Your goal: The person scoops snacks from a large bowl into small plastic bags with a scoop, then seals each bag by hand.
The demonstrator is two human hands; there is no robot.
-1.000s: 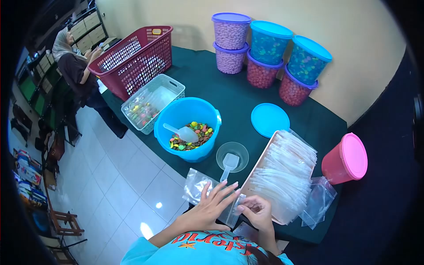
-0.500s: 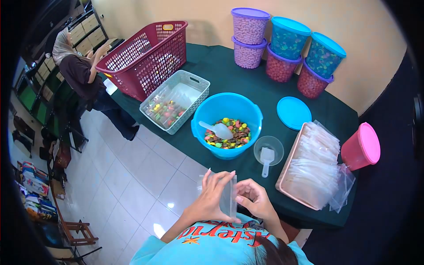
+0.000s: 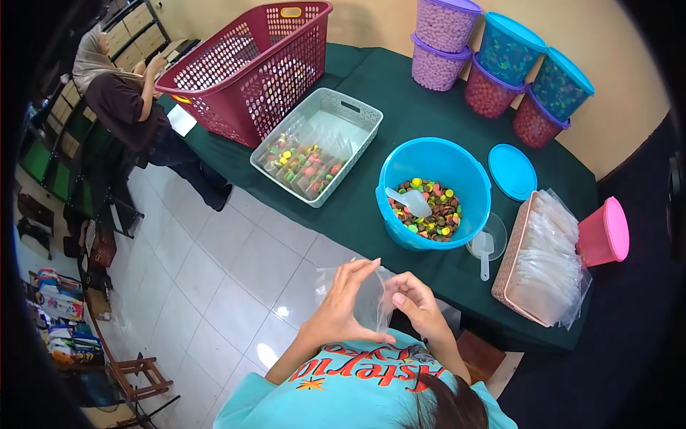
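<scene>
A clear plastic zip bag (image 3: 371,297) is held up in front of my chest, with nothing visible inside. My left hand (image 3: 341,304) is closed around it, thumb at the lower edge and fingers at the upper one. My right hand (image 3: 420,307) pinches the bag's right edge between thumb and fingers. Beyond my hands on the table is a blue tub (image 3: 400,161) of colourful candies (image 3: 436,214), with a white scoop (image 3: 411,202) lying on them. A clear bowl (image 3: 500,230) with a small white scoop (image 3: 484,250) stands right of the tub.
A pink basket (image 3: 502,282) of empty bags (image 3: 547,261) is at the right, beside a pink container (image 3: 602,232). Filled bags lie in a grey basket (image 3: 368,132), near a maroon laundry basket (image 3: 250,107). Stacked candy tubs (image 3: 511,43) line the wall. Another person (image 3: 121,107) stands far left.
The view has swung left, so the table things appear farther right. The bag looks wider between my hands, which keep hold of it.
</scene>
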